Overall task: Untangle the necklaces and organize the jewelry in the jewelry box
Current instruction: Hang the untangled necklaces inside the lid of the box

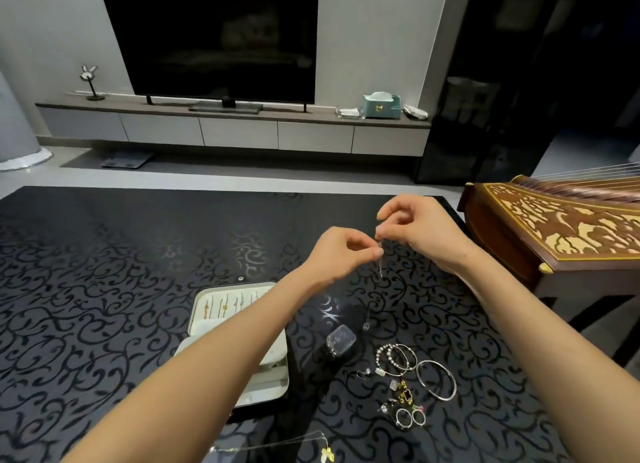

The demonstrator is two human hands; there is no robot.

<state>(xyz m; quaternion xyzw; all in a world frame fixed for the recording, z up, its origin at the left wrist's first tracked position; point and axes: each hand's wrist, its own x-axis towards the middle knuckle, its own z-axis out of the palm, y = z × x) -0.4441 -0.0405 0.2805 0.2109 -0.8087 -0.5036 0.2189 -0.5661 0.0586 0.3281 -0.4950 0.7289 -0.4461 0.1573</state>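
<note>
Both hands are raised above the dark patterned table (pixel 121 272). My left hand (pixel 341 254) and my right hand (pixel 420 230) each pinch the top of a thin silver necklace chain (pixel 380 266); it hangs down between them, with a small pendant (pixel 366 325) at its lower end. The open white jewelry box (pixel 273 379) lies under my left forearm, with several pieces in its lid slots. Another fine necklace with a yellow pendant (pixel 327 454) lies at the near table edge.
Loose jewelry lies right of the box: a bead bracelet (pixel 386 358), silver bangles (pixel 436 381), two rings (pixel 410 417), a clover charm (pixel 403 393) and a small clear case (pixel 341 341). A carved wooden zither (pixel 554 234) stands at the right.
</note>
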